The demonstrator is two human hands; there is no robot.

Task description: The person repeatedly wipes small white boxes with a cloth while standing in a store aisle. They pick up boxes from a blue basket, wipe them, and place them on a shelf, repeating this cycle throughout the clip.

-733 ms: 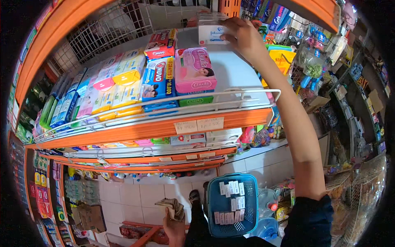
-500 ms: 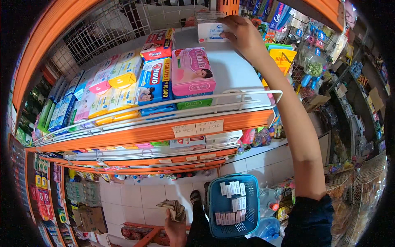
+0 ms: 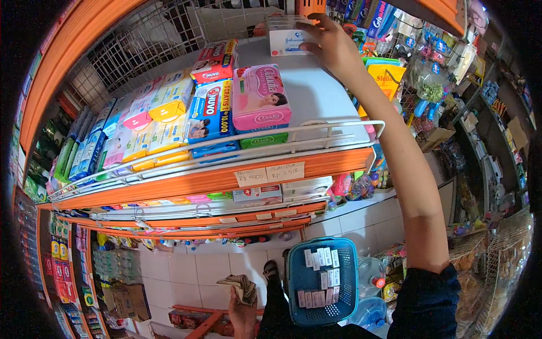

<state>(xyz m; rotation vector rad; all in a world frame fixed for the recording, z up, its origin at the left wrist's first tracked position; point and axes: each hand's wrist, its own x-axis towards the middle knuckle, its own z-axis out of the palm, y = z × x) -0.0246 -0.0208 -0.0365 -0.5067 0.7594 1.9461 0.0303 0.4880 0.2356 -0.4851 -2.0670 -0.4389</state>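
At the back of the top shelf stands a small stack of white soap boxes (image 3: 287,43). My right hand (image 3: 334,48) is at their right end, fingers spread and thumb apart, close to or touching the box. Low in the view, my left hand (image 3: 243,313) grips a folded brown cloth (image 3: 241,288). Left of the soap boxes, a red soap pack (image 3: 214,61), a blue soap pack (image 3: 210,107) and a pink soap pack (image 3: 261,96) lie on the white shelf (image 3: 319,107). The pink one sits on a green pack.
A white wire rail (image 3: 316,131) runs along the shelf's orange front edge (image 3: 214,179). Below, a teal basket (image 3: 293,277) holds several small white boxes, with large clear bottles (image 3: 370,313) beside it. Wire mesh (image 3: 135,51) backs the shelf; hanging goods (image 3: 387,79) crowd the right.
My right hand's fingers have lifted and spread at the end of the white boxes. The boxes appear nearly unmoved. My left hand still holds the cloth; the view has shifted slightly.
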